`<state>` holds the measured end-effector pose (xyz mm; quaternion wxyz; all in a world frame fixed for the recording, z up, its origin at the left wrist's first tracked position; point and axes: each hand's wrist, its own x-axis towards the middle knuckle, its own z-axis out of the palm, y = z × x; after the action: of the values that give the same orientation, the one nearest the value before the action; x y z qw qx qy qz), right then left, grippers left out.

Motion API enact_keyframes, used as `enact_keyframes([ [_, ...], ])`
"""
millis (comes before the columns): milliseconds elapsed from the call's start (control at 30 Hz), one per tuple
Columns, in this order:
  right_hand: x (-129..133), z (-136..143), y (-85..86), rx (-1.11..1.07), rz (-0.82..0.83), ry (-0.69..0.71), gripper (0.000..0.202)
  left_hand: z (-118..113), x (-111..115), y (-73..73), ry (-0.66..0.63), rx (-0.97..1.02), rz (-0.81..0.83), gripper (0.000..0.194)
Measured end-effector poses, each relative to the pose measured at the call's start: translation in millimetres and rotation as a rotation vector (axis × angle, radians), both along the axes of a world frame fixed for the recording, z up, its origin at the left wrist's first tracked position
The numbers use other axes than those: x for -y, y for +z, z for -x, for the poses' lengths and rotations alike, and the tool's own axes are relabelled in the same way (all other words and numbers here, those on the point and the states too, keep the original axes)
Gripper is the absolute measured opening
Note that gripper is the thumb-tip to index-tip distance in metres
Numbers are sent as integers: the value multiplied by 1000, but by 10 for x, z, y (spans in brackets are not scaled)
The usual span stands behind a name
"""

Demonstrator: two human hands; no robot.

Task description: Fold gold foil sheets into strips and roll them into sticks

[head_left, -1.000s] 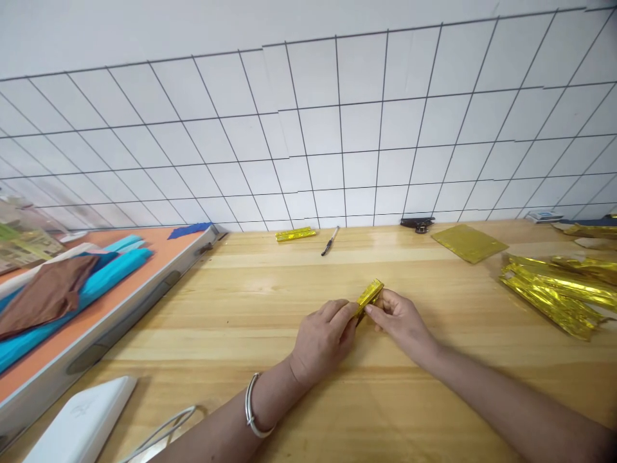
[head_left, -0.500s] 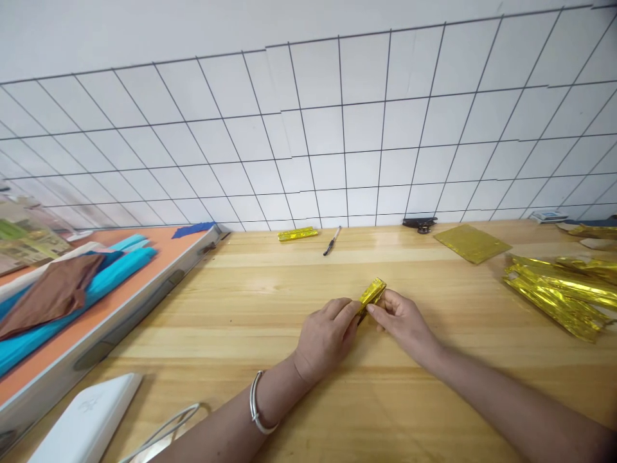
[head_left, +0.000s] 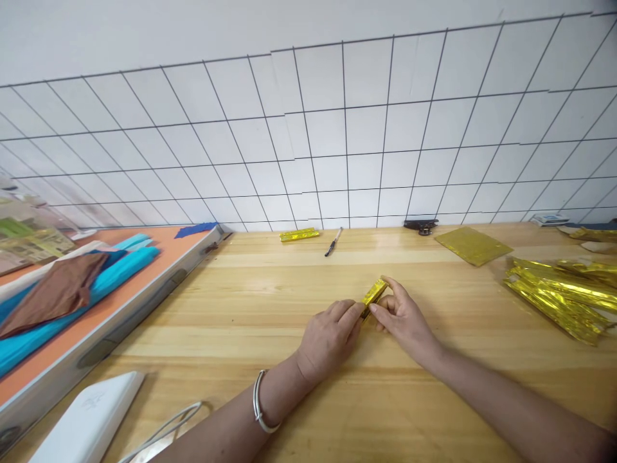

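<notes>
A narrow folded strip of gold foil [head_left: 373, 293] slants up and to the right between my hands, just above or on the wooden table. My left hand [head_left: 330, 334] is closed on its near end, covering that part. The thumb of my right hand [head_left: 402, 316] presses against the strip's side, and the index finger reaches to its far tip. What lies under my left fingers is hidden.
At the wall lie another folded gold strip [head_left: 299, 235], a pen [head_left: 333, 242] and a black clip-like object [head_left: 420, 226]. Right are a flat gold sheet [head_left: 474, 245] and crumpled gold foil [head_left: 559, 296]. Left are an orange-topped case [head_left: 139, 270] with coloured rolls and a white box [head_left: 89, 418].
My right index finger has straightened and moved up to the far tip of the gold strip. My left hand keeps its hold. The whole view has shifted slightly.
</notes>
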<state>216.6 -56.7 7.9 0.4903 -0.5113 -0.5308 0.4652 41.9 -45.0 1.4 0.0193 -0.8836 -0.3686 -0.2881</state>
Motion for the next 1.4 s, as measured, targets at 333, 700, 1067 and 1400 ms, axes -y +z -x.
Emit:
enact_keyframes([
  [333, -28, -29, -98, 58, -13, -4, 66, 12, -12, -20, -8, -18, -12, 28],
  [700, -33, -31, -85, 76, 4, 3, 67, 41, -30, -44, -55, -20, -62, 30],
  [1067, -23, -24, -44, 65, 26, 21, 71, 55, -50, -72, -80, 35, -106, 29],
  [1400, -33, -30, -97, 79, 15, 25, 68, 56, -60, -44, -66, -1, -100, 29],
])
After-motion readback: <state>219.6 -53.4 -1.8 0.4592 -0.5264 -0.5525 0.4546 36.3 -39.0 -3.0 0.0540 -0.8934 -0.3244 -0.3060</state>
